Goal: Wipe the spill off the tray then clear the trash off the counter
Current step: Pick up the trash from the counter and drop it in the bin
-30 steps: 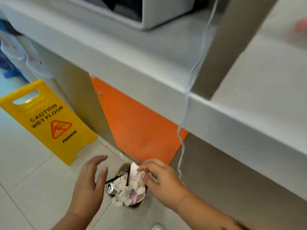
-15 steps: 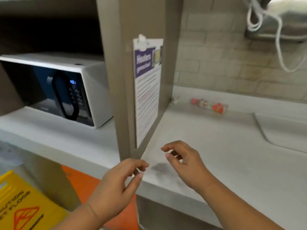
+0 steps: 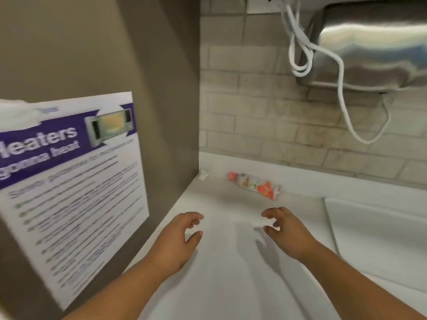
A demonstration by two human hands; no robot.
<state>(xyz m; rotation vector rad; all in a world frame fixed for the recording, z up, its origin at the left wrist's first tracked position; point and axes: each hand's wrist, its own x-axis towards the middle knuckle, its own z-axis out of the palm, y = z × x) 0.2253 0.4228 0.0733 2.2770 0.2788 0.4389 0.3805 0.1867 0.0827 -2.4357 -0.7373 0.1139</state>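
View: one wide-angle camera worn on the person's head.
Facing: forward and down along the white matte counter (image 3: 231,285), toward the beige brick-tile wall (image 3: 254,112).
Nearness: close; left hand (image 3: 178,236) and right hand (image 3: 286,229) sit mid-frame, forearms entering from the bottom edge.
Left side: grey-brown upright panel (image 3: 161,88), very near, its white-and-purple printed notice (image 3: 76,181) blurred.
Far end: clear plastic bottle with a pink cap (image 3: 254,185), small, lying near the wall's foot.

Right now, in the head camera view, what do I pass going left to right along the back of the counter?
Microwave poster → small white scrap → pink-capped bottle lying on its side → white tray.
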